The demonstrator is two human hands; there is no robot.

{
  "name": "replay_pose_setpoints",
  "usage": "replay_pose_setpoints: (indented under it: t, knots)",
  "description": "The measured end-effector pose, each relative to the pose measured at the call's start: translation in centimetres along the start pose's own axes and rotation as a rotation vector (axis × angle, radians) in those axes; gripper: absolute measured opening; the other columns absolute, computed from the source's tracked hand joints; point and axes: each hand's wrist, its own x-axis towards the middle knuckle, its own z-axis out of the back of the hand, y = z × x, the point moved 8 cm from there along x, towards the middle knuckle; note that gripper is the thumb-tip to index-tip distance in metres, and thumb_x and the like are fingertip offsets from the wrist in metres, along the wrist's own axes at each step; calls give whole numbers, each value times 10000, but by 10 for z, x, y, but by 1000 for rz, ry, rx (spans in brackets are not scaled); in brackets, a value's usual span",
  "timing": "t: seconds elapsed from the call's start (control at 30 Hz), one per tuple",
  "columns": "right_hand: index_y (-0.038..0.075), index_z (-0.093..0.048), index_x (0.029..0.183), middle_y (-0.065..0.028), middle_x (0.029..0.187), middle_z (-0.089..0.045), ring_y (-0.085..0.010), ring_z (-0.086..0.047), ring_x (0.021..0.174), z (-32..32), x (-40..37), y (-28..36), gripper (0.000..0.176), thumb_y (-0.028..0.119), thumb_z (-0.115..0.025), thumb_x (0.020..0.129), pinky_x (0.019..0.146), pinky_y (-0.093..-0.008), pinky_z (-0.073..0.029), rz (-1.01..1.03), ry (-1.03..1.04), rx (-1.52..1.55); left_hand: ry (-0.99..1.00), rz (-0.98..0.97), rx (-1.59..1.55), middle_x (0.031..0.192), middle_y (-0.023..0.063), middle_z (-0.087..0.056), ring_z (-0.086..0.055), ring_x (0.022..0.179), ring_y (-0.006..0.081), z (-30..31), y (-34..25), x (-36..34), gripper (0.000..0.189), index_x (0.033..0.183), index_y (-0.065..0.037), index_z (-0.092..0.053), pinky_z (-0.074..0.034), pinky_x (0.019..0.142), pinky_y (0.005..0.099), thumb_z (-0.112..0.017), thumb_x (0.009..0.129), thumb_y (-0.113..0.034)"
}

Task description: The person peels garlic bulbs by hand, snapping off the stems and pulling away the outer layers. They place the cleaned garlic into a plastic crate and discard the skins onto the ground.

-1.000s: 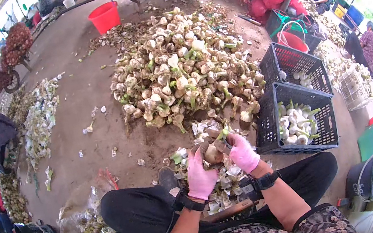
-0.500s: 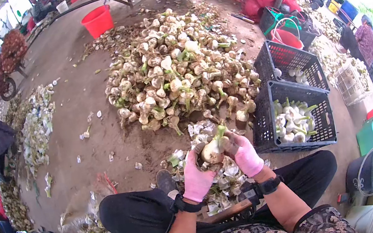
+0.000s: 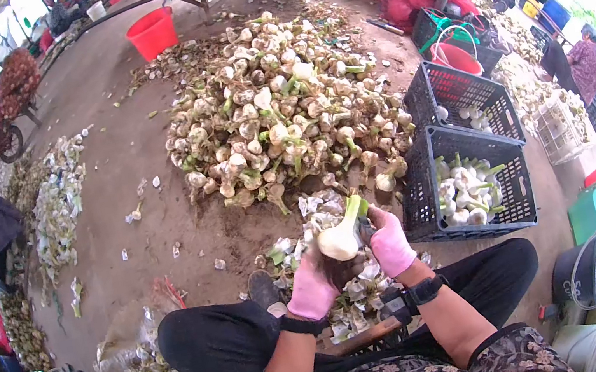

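Note:
Both my hands wear pink gloves and hold one garlic bulb (image 3: pixel 342 240) with a green stem above my lap. My left hand (image 3: pixel 311 288) grips the bulb from below and the left. My right hand (image 3: pixel 389 246) holds it at the stem side. The bulb looks white and mostly peeled. A heap of peeled skins (image 3: pixel 349 300) lies under my hands between my legs. A big pile of unpeeled garlic (image 3: pixel 279 118) is on the ground ahead.
A black crate (image 3: pixel 500 160) with cleaned garlic stands to my right, another black crate (image 3: pixel 467 90) behind it. A red bucket (image 3: pixel 152 32) is far ahead. Skins (image 3: pixel 60 202) lie at left. Other people (image 3: pixel 585 63) sit at the right. A black bucket (image 3: pixel 582 279) is near my right knee.
The bulb has lost its dirty outer skin and now looks white. My hands have turned it and raised it slightly, stem pointing up to the right.

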Motion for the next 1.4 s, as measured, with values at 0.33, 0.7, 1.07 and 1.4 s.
replay_pose_setpoints:
  t: [0.33, 0.7, 1.07, 1.4]
  knots:
    - [-29, -536, 1189, -119, 1139, -595, -174, -545, 1078, 1, -9, 9, 534, -143, -374, 693, 935, -267, -407, -58, 48, -42, -218, -279, 491, 1204, 96, -551, -567, 1061, 235, 19, -16, -5, 429, 1261, -24, -453, -479, 905, 397, -517, 936, -295]
    - [0, -581, 987, -249, 897, -626, -426, -589, 880, 7, 21, 24, 262, 50, -550, 732, 758, -454, -470, 108, -170, -901, -120, -153, 636, 1225, 63, -533, -532, 1109, 170, -7, -6, -9, 675, 1296, -19, -424, -436, 956, 314, -714, 693, 74]
    - [-5, -504, 1261, -97, 1221, -576, -151, -524, 1133, 11, -4, 27, 485, 70, -678, 815, 955, -294, -425, -65, 422, -264, -117, -195, 951, 1243, 74, -515, -502, 1157, 170, -16, -17, -4, 721, 1300, -28, -415, -432, 977, 314, -730, 659, 69]
    - [14, -659, 1011, -145, 894, -680, -197, -658, 839, -7, -13, 58, 285, -58, -615, 738, 761, -292, -494, 156, 258, -725, -147, -175, 558, 1187, 92, -549, -541, 1110, 201, -2, -10, -11, 506, 1261, 11, -435, -468, 938, 354, -558, 776, 83]
